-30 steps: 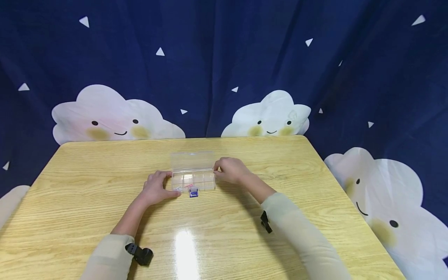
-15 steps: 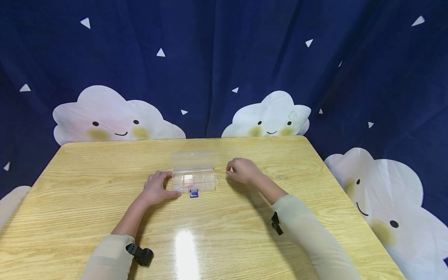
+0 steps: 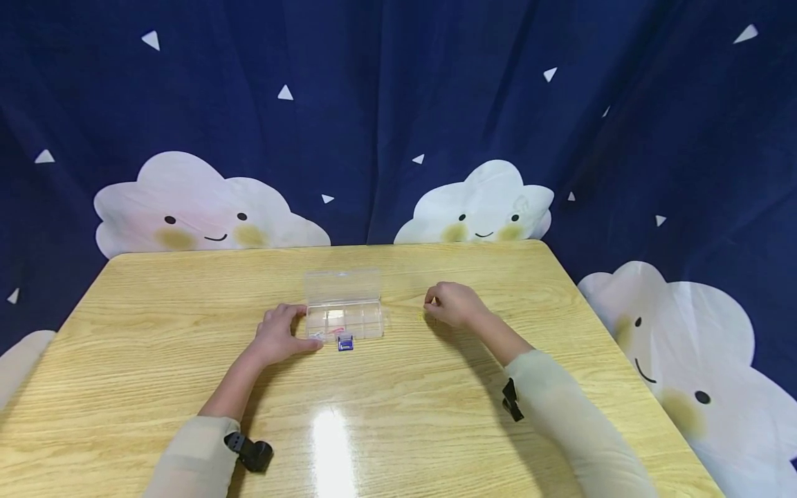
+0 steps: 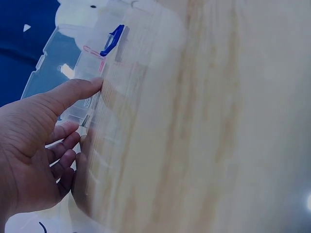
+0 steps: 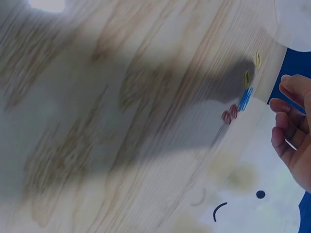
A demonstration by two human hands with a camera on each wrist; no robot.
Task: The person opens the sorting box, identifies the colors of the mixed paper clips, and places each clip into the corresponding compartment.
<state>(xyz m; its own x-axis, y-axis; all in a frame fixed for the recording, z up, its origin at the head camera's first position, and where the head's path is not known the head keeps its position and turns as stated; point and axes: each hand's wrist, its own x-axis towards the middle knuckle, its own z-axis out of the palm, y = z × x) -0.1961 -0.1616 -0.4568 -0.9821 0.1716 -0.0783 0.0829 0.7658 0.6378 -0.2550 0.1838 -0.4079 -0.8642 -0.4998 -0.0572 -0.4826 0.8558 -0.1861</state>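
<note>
A clear compartment box [image 3: 343, 319] lies mid-table with its lid [image 3: 342, 286] folded back. A blue clip [image 3: 344, 342] sits at its front edge and a pink paper clip [image 4: 92, 51] lies inside. My left hand [image 3: 280, 335] holds the box's left end, thumb [image 4: 73, 92] along the rim and fingers curled against the end wall. My right hand [image 3: 454, 304] hovers over the table to the right of the box, clear of it, fingers [image 5: 286, 131] loosely curled with nothing seen between them. Yellow [image 5: 246, 77], blue [image 5: 245, 99] and red [image 5: 228, 115] paper clips lie on the wood just ahead of it.
The wooden table [image 3: 398, 415] is backed by a dark blue curtain [image 3: 398, 104] with cloud faces. Its far edge runs just behind the box and its right edge lies beyond my right forearm [image 3: 560, 408].
My right hand left the box's right end and slid rightwards across the table. The left hand and the box stayed where they were.
</note>
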